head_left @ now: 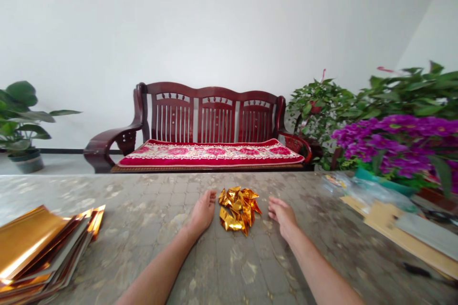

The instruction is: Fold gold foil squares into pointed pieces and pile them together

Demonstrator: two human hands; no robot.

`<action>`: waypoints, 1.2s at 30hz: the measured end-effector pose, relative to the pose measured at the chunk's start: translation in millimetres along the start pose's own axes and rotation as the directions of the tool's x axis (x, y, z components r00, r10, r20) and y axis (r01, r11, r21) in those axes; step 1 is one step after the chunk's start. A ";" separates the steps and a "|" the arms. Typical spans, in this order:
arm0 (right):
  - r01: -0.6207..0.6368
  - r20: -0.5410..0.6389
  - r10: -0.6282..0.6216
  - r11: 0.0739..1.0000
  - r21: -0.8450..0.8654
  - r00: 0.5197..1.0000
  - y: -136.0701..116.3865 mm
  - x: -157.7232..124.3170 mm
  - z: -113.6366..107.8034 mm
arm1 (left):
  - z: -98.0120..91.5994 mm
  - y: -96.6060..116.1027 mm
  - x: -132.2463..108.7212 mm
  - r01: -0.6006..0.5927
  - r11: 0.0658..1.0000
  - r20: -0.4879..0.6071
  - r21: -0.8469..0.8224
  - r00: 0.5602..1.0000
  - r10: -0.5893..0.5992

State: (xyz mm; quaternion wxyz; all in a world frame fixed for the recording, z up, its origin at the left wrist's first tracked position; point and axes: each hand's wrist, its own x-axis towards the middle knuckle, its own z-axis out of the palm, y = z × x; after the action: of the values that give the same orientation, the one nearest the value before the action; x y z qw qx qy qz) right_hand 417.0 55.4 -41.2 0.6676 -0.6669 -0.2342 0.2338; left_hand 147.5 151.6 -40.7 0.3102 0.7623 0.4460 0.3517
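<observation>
Possibly, the folded gold-foil pieces [232, 221] could scatter if the left hand [203, 210] or right hand [283, 214] (both half-open, seemingly empty) bumped them.

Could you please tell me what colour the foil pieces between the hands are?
The foil pieces are shiny orange-gold, best seen in the head view.

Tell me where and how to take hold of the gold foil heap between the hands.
Probably best to cup the gold foil heap low, from left and right at once: the left hand and right hand flank it. It looks like loose, pointed pieces, so pinching one tip might lift only that piece.
</observation>
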 end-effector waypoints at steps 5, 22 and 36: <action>0.089 0.069 -0.085 0.994 -0.057 0.994 -4.9 8.6 6.2 | -13.3 -7.3 -22.4 -0.030 0.999 0.021 -0.016 0.999 0.031; 0.412 0.224 -0.367 0.888 -0.206 0.903 -2.4 0.1 18.3 | -34.1 -15.9 -45.6 0.035 0.987 -0.016 -0.160 0.999 -0.038; 0.635 0.511 -0.452 0.724 -0.270 0.732 -60.9 -19.0 73.8 | -33.1 -15.8 -46.4 0.031 0.989 -0.001 -0.146 0.999 -0.032</action>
State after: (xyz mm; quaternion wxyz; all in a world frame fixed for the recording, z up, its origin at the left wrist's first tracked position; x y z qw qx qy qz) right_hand 356.1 101.1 19.7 0.4790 -0.6298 -0.6033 0.0996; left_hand 96.8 121.7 -46.6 0.3698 0.7298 0.4317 0.3798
